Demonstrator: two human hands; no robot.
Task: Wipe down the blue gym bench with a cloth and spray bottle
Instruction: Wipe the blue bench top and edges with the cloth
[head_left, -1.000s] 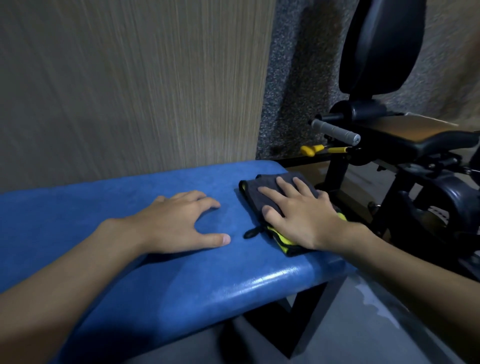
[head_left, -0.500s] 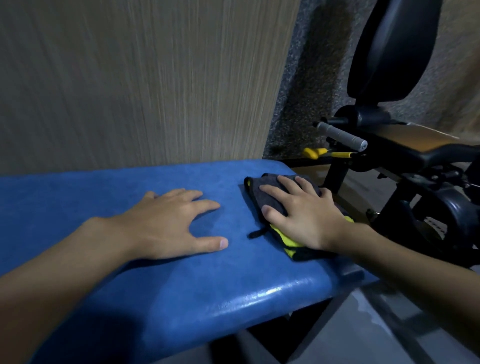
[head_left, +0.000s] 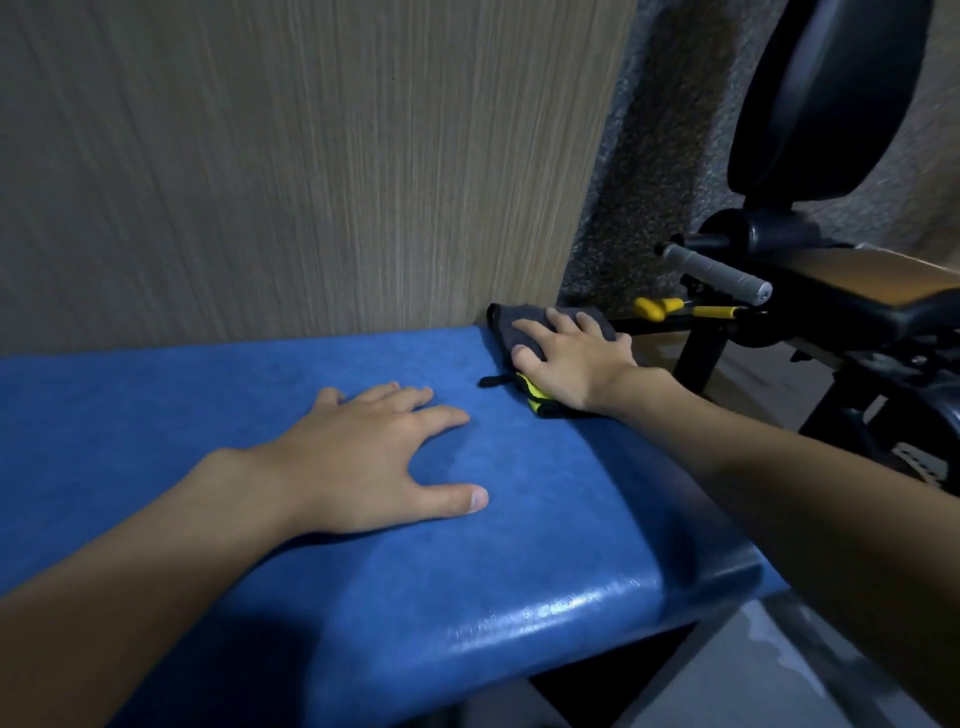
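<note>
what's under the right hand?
A grey cloth with a yellow edge, pressed flat by the right hand at the far corner of the bench. The hand covers the cloth's middle, so that part cannot be seen.

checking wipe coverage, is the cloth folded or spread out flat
Folded. The cloth lies in layers under the right hand on the blue bench, grey on top with a yellow layer showing beneath.

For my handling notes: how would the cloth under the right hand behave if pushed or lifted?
The cloth looks soft and folded, so it would probably flop when lifted. Pressed by the flat right hand, it likely slides on the glossy blue bench, though loose edges may bunch.
</note>
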